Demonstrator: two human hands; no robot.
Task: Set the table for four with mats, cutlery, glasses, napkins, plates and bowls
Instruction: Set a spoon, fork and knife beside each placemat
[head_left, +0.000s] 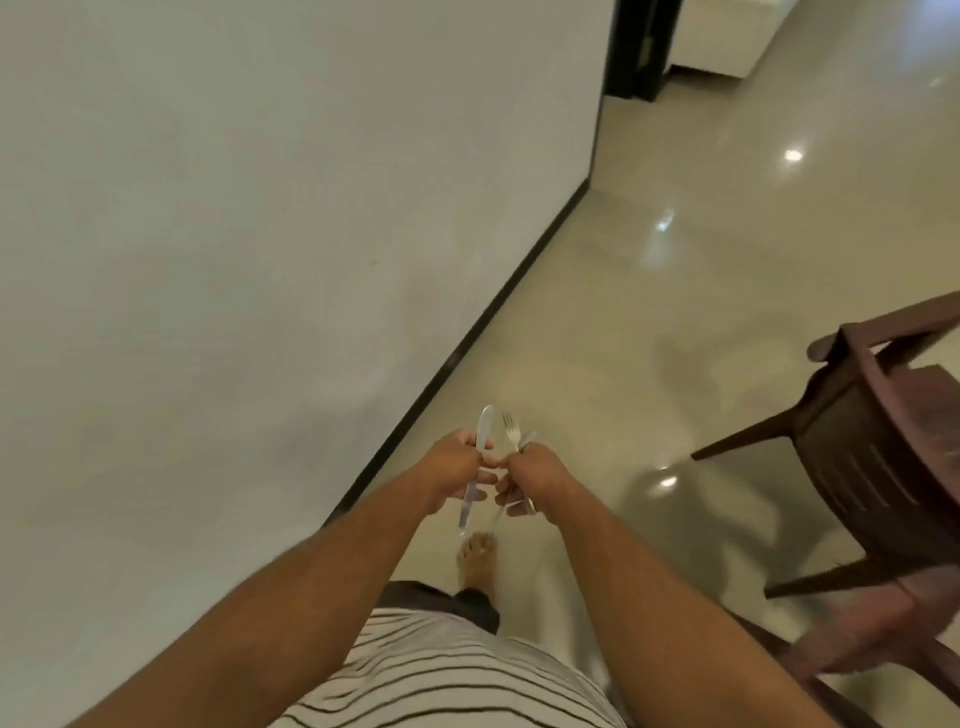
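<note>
1. The left hand (457, 470) is held out in front of the body, fingers curled round a knife (477, 464). The knife stands nearly upright in the grip, its rounded blade tip pointing to the far side and its handle sticking out below the fist.
2. The right hand (530, 480) sits just beside the left, the two touching or almost touching at the knuckles. Its fingers are wrapped round a fork (511, 435), whose tines point up and away.
3. A second shiny piece (527, 439) pokes out of the right fist just right of the fork; it may be a spoon, but the blur makes it hard to be sure. More metal handle ends show below this fist.
4. All the cutlery is in the hands, in the air above the floor (701, 291), not on any table.
5. Below the hands a bare foot (477, 558) rests on the glossy pale floor, and a striped shirt (447, 675) fills the near edge of the view.
6. A plain pale wall (260, 234) takes up the left side, meeting the floor along a dark skirting strip (467, 343) that runs from near the hands to the far right.
7. On the right stands a dark wooden chair (862, 457), well apart from the hands, its legs on the floor.
8. At the far end a dark door frame (639, 47) stands beside the wall's corner.
</note>
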